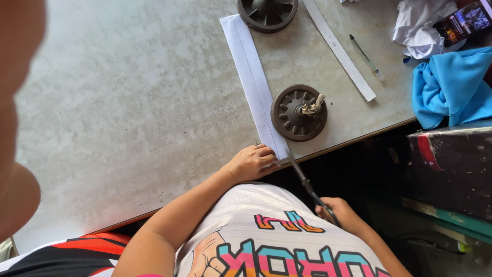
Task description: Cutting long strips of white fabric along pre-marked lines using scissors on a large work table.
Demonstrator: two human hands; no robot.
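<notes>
**At the table edge, scissors meet a white strip**

At the near edge of the grey table (128,118), the person presses the left hand (251,163) flat on the end of a long white fabric strip (253,82). The fingers are bent a little and lie on the cloth; they pin it down rather than close around it. The right hand (341,213) is lower, beyond the table edge, and it is closed around the handles of the scissors (307,184). The blades point up toward the strip's near end, just beside the left fingers. If the blades are open or closed, I cannot tell.

A dark round weight (299,113) stands on the table touching the right side of the strip. A second round weight (267,13) stands at the far end. Further right lie a narrow white band (339,48), a pen (366,56) and some blue cloth (451,87)
</notes>
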